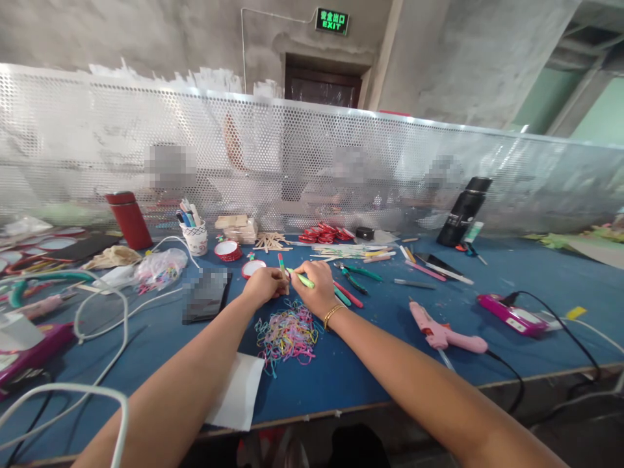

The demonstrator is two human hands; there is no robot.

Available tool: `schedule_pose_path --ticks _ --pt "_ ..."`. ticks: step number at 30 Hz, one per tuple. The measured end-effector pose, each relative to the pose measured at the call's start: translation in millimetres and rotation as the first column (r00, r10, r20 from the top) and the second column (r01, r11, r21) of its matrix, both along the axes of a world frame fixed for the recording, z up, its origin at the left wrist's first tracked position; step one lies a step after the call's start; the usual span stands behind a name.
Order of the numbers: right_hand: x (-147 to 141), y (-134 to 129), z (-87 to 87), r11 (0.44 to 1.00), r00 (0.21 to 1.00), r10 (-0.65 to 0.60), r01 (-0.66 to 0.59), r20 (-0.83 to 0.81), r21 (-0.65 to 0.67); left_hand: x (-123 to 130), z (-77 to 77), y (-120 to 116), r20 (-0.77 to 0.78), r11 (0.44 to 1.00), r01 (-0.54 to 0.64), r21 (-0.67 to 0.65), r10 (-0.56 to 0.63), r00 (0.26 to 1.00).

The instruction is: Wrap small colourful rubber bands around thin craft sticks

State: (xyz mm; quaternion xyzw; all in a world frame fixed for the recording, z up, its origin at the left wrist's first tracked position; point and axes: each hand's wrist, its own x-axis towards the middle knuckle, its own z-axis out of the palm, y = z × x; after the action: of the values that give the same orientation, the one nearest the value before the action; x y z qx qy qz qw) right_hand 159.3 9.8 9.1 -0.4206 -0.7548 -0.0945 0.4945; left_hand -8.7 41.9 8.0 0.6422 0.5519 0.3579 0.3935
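Fingers of my right hand (316,288) are closed around a green marker (305,280), its tip beside the wooden stick (281,262) that my left hand (266,286) pinches nearly upright. I see both just beyond tangled colourful bands (287,331) on the blue table (351,370).

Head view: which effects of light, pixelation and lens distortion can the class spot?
Head view: the exit sign glows green; small glare spots line the top edge of the perforated panel; the red flask and black flask splay outward, probably wide-angle distortion; coarse blocks mask part of the phone.
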Motion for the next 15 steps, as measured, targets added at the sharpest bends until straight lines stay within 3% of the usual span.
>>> schedule_pose_path --ticks 5,15 --pt "-1.3 -0.5 0.5 0.999 0.998 0.049 -0.049 0.031 0.006 0.5 -0.5 0.1 0.021 1.0 -0.017 -0.016 0.017 1.0" --pt "-0.1 0.6 0.1 1.0 0.999 0.029 -0.028 0.033 -0.005 1.1 2.7 -2.9 0.023 1.0 -0.006 -0.015 0.006 1.0"
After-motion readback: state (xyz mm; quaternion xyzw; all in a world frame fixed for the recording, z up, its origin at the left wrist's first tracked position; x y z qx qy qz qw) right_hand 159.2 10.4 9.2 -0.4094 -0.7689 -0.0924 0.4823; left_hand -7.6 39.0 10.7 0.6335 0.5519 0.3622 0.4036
